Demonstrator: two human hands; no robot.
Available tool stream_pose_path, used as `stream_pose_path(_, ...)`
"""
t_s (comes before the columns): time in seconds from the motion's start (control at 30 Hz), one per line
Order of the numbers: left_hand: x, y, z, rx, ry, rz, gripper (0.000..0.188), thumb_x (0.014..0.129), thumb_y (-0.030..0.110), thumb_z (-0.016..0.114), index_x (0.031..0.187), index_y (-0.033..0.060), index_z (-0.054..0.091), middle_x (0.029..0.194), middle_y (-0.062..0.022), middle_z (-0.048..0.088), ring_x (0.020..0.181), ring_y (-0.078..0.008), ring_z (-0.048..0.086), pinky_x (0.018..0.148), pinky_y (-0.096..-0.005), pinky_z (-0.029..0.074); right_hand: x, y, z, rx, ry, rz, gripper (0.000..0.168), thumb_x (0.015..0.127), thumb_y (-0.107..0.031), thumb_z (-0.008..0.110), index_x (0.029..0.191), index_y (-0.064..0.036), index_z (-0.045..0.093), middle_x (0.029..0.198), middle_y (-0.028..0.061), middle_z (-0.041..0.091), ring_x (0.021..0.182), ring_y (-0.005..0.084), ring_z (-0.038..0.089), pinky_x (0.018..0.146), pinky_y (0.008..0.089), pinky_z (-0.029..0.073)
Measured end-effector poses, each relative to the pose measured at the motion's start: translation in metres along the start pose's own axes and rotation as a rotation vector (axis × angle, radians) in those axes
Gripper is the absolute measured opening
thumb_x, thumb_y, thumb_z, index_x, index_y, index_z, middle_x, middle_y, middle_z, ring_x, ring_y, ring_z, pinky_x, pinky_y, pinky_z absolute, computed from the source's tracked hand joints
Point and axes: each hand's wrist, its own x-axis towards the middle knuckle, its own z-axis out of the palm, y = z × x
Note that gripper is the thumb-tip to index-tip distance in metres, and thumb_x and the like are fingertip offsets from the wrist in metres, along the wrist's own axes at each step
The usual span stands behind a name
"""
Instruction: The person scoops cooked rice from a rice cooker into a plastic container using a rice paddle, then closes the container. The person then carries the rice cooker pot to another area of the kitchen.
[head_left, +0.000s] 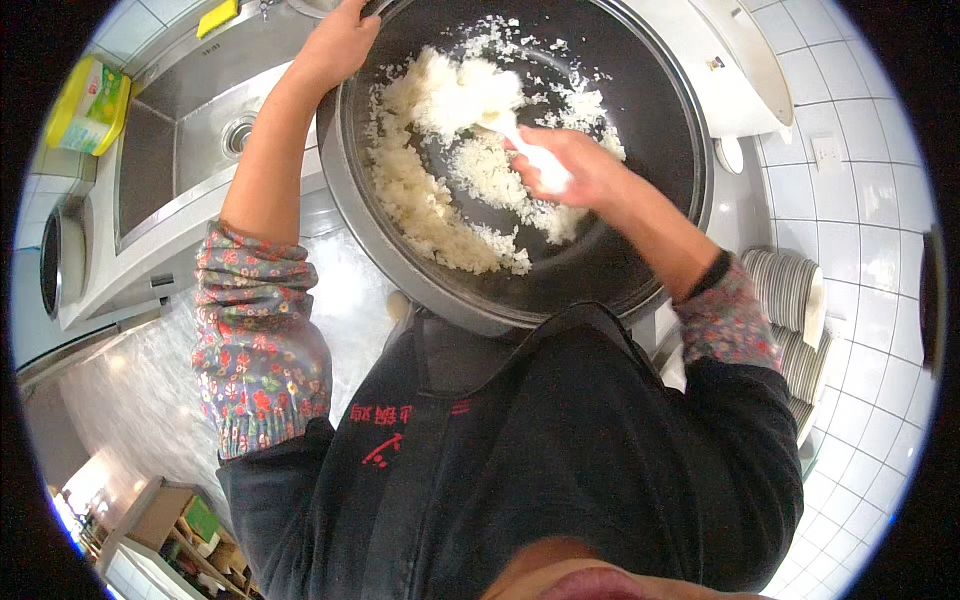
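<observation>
A wide dark round pan (652, 90) lies before me, with cooked white rice (420, 217) spread in clumps over its bottom. My right hand (574, 165) grips the handle of a white rice paddle (536, 154), held over the pan. Its blade is blurred and merges with a heap of rice, so its outline is hard to make out. At the pan's far left rim, my left hand (341, 41) holds the edge; its fingertips are partly cut off by the top of the picture.
A steel sink (202, 112) with a drain lies to the left. Beside it are a yellow-green plastic tub (88, 105) and a yellow sponge (217, 18). Stacks of plates (784, 292) stand at right by the tiled wall (870, 202). A white appliance (731, 67) sits behind the pan's right side.
</observation>
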Motion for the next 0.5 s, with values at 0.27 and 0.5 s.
stream_pose_path(0.27,0.004,-0.008,0.006,0.058,0.025,0.014,0.038,0.083,0.012,0.04,0.117,-0.0044,0.044,0.109,-0.025,0.053,0.106,-0.0329,0.049,0.092,-0.0355,0.037,-0.069,0.027,-0.043,-1.024,-0.171,0.569,0.024,0.087,-0.025,0.047,0.08,-0.002,0.052,0.059,0.0031,0.049,0.044,0.0121,0.05,0.039,0.0265,0.042)
stream_pose_path(0.5,-0.007,0.035,-0.011,-0.025,-0.047,-0.186,0.037,0.082,0.012,0.041,0.116,-0.0017,0.044,0.105,-0.0249,0.054,0.102,-0.033,0.052,0.088,-0.0358,0.039,0.006,0.047,0.037,-0.594,-0.128,0.311,0.021,0.089,-0.023,0.043,0.084,-0.004,0.047,0.059,0.0044,0.049,0.042,0.0135,0.048,0.034,0.0271,0.04)
